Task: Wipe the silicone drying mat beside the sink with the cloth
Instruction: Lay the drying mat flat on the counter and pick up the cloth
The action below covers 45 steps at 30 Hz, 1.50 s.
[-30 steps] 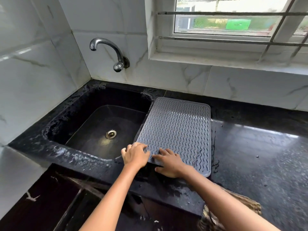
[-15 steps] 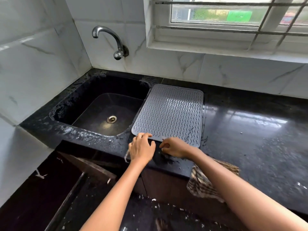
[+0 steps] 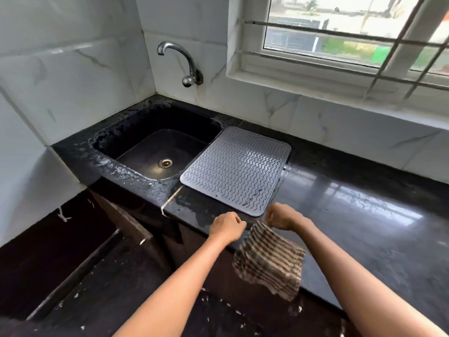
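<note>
While the grey silicone drying mat (image 3: 237, 170) lies at frame centre, a striped cloth (image 3: 268, 260) is pinched by the right hand (image 3: 279, 217). The left hand (image 3: 227, 226) is curled closed beside it; what it grips cannot be told.

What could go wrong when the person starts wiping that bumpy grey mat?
The cloth hangs by a corner from the right hand past the counter's edge, so it might slip to the floor. The mat pokes a little over the sink, so a hard wipe could slide it in. The counter looks wet, which may help it slide.
</note>
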{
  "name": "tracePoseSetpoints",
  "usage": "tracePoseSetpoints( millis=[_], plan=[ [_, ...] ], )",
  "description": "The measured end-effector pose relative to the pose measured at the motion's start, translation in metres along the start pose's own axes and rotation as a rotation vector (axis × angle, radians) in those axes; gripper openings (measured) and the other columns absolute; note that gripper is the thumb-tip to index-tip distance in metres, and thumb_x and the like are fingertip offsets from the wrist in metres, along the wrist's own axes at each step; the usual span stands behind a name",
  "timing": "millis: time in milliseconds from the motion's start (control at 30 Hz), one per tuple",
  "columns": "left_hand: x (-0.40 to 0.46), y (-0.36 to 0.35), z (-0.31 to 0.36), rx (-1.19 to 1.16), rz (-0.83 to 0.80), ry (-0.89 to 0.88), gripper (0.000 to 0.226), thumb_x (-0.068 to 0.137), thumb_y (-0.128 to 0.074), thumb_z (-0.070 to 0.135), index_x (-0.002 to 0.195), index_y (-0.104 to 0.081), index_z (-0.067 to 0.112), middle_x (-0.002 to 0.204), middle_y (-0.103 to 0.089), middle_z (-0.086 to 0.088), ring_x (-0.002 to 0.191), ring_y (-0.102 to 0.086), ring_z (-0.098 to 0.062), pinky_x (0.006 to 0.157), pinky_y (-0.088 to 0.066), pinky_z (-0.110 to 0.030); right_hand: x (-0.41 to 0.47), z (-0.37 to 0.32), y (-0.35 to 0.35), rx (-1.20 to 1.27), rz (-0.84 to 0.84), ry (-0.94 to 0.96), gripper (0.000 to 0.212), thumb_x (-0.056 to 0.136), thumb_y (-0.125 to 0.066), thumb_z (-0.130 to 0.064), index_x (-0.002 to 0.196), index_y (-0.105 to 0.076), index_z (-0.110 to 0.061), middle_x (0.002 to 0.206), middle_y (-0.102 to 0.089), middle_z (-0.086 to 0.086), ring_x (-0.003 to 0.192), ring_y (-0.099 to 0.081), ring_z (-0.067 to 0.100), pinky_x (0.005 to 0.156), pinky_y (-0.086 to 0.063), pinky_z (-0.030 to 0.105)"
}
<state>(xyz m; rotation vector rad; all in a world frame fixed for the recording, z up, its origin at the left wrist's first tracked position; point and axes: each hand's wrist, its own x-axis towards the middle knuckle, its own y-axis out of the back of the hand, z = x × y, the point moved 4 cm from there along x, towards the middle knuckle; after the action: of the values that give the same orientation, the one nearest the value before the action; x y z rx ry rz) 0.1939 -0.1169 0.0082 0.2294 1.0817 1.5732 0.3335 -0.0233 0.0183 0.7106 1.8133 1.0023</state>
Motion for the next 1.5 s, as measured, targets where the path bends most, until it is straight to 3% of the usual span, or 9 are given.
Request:
tracePoseSetpoints(
  millis=[267, 533, 633, 800, 1067, 1167, 1267, 1400, 1500],
  plan=[
    [-0.011, -0.05, 0.025, 0.195, 0.1, 0.043, 0.053, 0.088, -0.053, 0.05, 0.121, -0.055, 0.009, 0.131, -0.052, -0.011, 0.127, -0.044, -0.031, 0.102, -0.037, -0.042, -0.018, 0.049, -0.009, 0.086, -0.166, -0.053, 0.036, 0.071, -0.078, -0.036, 0.077, -0.052, -0.012, 0.084, -0.061, 0.01, 0.076, -0.052, 0.019, 0.051, -0.037, 0.025],
    [-0.014, -0.034, 0.015, -0.073, 0.0, 0.052, 0.031, 0.088, -0.046, 0.047, 0.09, -0.048, 0.016, 0.111, -0.063, -0.013, 0.11, -0.057, -0.031, 0.089, -0.043, -0.037, -0.028, 0.019, -0.009, 0.054, -0.445, 0.172, 0.027, 0.076, -0.076, -0.034, 0.08, -0.06, -0.013, 0.092, -0.058, 0.005, 0.086, -0.056, 0.019, 0.069, -0.047, 0.029],
    [-0.016, -0.001, 0.008, -0.286, 0.13, 0.037, 0.027, 0.084, -0.062, 0.044, 0.09, -0.051, 0.02, 0.095, -0.06, -0.002, 0.102, -0.06, -0.025, 0.082, -0.043, -0.033, -0.028, 0.009, 0.005, 0.461, -0.494, 0.243, 0.033, 0.074, -0.079, -0.022, 0.099, -0.067, -0.004, 0.096, -0.067, 0.009, 0.093, -0.065, 0.024, 0.092, -0.05, 0.04],
    [-0.025, 0.074, 0.01, -0.57, 0.288, -0.069, 0.039, 0.085, -0.068, 0.032, 0.117, -0.05, 0.02, 0.101, -0.058, -0.003, 0.093, -0.056, -0.019, 0.077, -0.042, -0.028, -0.029, -0.022, 0.04, 1.015, -0.473, 0.384, 0.044, 0.072, -0.075, -0.006, 0.112, -0.059, 0.003, 0.102, -0.064, 0.016, 0.096, -0.061, 0.025, 0.088, -0.051, 0.035],
    [-0.056, 0.152, 0.029, -1.121, 0.031, -0.364, 0.045, 0.082, -0.062, 0.026, 0.127, -0.053, 0.028, 0.11, -0.071, -0.006, 0.091, -0.068, -0.012, 0.078, -0.056, -0.028, -0.043, -0.069, 0.103, 1.505, -0.298, 0.587, 0.044, 0.076, -0.07, -0.01, 0.119, -0.062, -0.005, 0.112, -0.068, 0.014, 0.093, -0.066, 0.024, 0.086, -0.053, 0.035],
    [-0.059, 0.163, 0.028, -0.923, -0.011, -0.324, 0.069, 0.081, -0.067, 0.033, 0.137, -0.029, 0.051, 0.124, -0.064, 0.005, 0.101, -0.065, -0.013, 0.08, -0.053, -0.037, -0.037, -0.07, 0.108, 1.69, -0.278, 0.427, 0.028, 0.086, -0.062, -0.035, 0.096, -0.074, -0.011, 0.095, -0.074, 0.009, 0.082, -0.07, 0.023, 0.083, -0.053, 0.036],
    [-0.051, 0.149, 0.03, -0.776, -0.009, -0.206, 0.074, 0.089, -0.063, 0.014, 0.135, -0.022, 0.054, 0.098, -0.066, 0.012, 0.062, -0.065, -0.005, 0.055, -0.056, -0.027, -0.031, -0.069, 0.085, 1.433, -0.426, 0.163, 0.036, 0.081, -0.067, -0.04, 0.089, -0.067, -0.005, 0.085, -0.072, 0.013, 0.069, -0.069, 0.024, 0.077, -0.056, 0.036],
    [-0.034, 0.145, 0.025, -0.703, 0.125, -0.165, 0.037, 0.091, -0.053, -0.002, 0.124, -0.06, 0.012, 0.112, -0.069, -0.011, 0.088, -0.064, -0.016, 0.085, -0.05, -0.03, -0.026, -0.063, 0.079, 1.337, -0.349, 0.137, 0.071, 0.079, -0.07, -0.003, 0.139, -0.033, -0.012, 0.105, -0.063, 0.016, 0.072, -0.068, 0.023, 0.066, -0.057, 0.038],
    [-0.034, 0.143, 0.025, -0.729, 0.117, -0.14, 0.03, 0.084, -0.066, 0.004, 0.115, -0.067, 0.005, 0.111, -0.069, -0.017, 0.096, -0.064, -0.022, 0.101, -0.045, -0.038, -0.028, -0.058, 0.09, 1.354, -0.248, 0.223, 0.07, 0.081, -0.067, 0.003, 0.139, -0.037, -0.02, 0.103, -0.065, 0.017, 0.075, -0.07, 0.026, 0.064, -0.058, 0.038]
  ],
)
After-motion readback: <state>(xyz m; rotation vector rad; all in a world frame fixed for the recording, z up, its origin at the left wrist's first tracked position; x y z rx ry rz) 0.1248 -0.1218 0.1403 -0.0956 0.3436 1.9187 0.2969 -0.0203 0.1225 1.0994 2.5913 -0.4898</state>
